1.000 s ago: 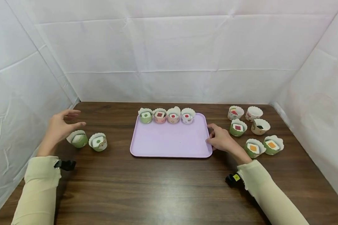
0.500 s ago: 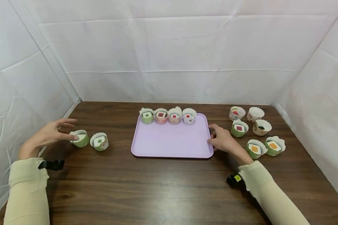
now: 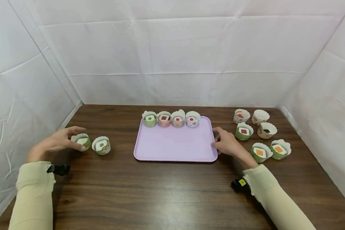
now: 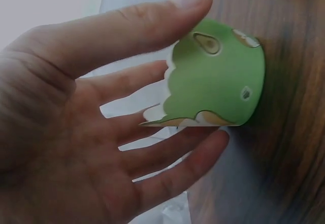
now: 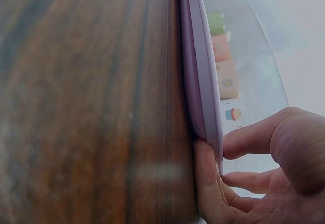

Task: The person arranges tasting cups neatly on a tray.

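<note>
In the head view my left hand [image 3: 57, 143] is around a green paper baking cup [image 3: 87, 144] at the left, thumb at its near side and fingers reaching behind. The left wrist view shows the thumb overlapping the green baking cup [image 4: 218, 76], its fingers fairly straight; firm contact cannot be told. A white piece lies in this cup, which stands on the table. My right hand [image 3: 226, 142] pinches the right edge of a lilac tray [image 3: 175, 145]. Seen from the right wrist, the thumb is over the tray's rim [image 5: 200, 71] and fingers are underneath.
Along the tray's back edge stands a row of filled baking cups [image 3: 164, 119]. Another cup [image 3: 101, 146] with a green-dotted white piece is right of the left hand. Several cups [image 3: 260, 152] stand at the right of the wooden table [image 3: 149, 195]. White sheeting [image 3: 184, 57] encloses it.
My left hand has come down, first going left, then back right so that its thumb and fingers lie around the green baking cup. My right hand stays on the tray's edge.
</note>
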